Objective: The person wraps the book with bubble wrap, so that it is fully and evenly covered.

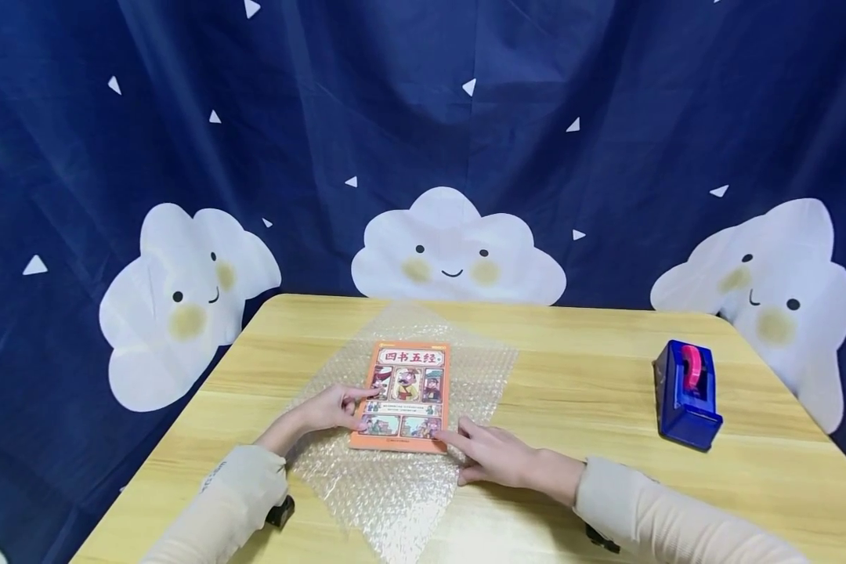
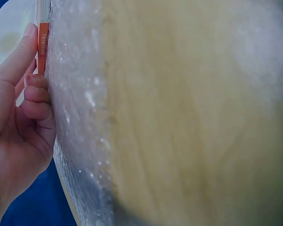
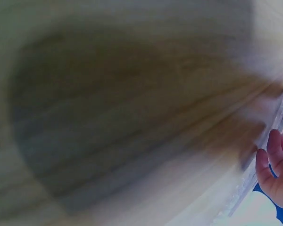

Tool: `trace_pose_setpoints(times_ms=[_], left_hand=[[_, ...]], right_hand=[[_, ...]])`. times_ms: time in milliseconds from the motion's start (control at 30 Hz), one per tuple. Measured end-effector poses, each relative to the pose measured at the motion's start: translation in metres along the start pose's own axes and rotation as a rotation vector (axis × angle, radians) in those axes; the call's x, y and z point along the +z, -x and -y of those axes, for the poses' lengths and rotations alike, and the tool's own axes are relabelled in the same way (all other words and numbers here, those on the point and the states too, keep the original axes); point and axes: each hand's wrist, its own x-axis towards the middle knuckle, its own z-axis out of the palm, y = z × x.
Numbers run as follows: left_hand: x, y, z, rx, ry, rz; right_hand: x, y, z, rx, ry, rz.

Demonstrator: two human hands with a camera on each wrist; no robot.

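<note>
Orange, rectangular paperback book (image 1: 407, 392) in the head view, flat on a clear bubble-wrap sheet (image 1: 405, 493) over a pale wood-grain table (image 1: 585, 368); probably light, bendable, slightly slick on the cover, best held by both long edges. Left hand (image 1: 327, 408) unclenched, index and thumb touching the left side; right hand (image 1: 499, 456) relaxed, index finger extended near the lower right corner. Blue plastic tape dispenser (image 1: 687, 398) well apart, absent from both wrist views. From the left wrist, orange lettered spine (image 2: 43, 44), hidden from above. From the right wrist, mostly table grain, fingers loosely bent at the border.
</note>
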Motion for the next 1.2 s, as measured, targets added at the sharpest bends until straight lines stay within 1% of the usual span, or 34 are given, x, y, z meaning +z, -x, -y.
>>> trace_pose_setpoints(times_ms=[167, 300, 433, 500, 567, 633, 667, 800, 867, 1000, 1100, 1200], left_hand=[[0.000, -0.001, 0.000, 0.000, 0.009, 0.008], [0.001, -0.001, 0.001, 0.016, 0.008, 0.000], [0.002, -0.001, 0.002, 0.024, 0.009, -0.005], [0.002, -0.001, 0.003, 0.015, 0.012, -0.005], [0.001, -0.001, 0.003, 0.010, 0.023, -0.003], [0.000, -0.001, 0.002, 0.002, 0.024, -0.004], [-0.001, -0.001, 0.002, 0.002, 0.022, -0.004], [-0.002, 0.000, 0.000, 0.019, -0.002, -0.002], [-0.003, -0.001, 0.000, 0.033, -0.011, -0.003], [-0.004, -0.001, -0.001, 0.036, -0.021, -0.007], [-0.002, 0.000, -0.002, 0.032, -0.028, -0.007], [-0.001, 0.000, -0.002, 0.034, -0.039, -0.006]], right_hand=[[0.000, 0.000, 0.000, 0.012, 0.012, 0.017], [0.002, 0.001, 0.001, 0.022, 0.081, -0.003], [0.003, 0.003, 0.003, 0.050, 0.132, -0.022], [0.004, 0.004, 0.005, 0.074, 0.121, -0.019], [0.004, 0.004, 0.007, 0.104, 0.076, -0.008], [0.003, 0.003, 0.009, 0.131, -0.018, -0.003], [0.002, 0.002, 0.009, 0.144, -0.088, -0.005], [-0.003, -0.002, 0.012, 0.192, -0.430, -0.004], [-0.007, -0.004, 0.013, 0.227, -0.574, 0.006], [-0.015, -0.001, 0.014, 0.339, -0.821, 0.034], [-0.019, 0.007, 0.015, 0.436, -1.013, 0.047], [-0.021, 0.017, 0.018, 0.511, -1.188, 0.073]])
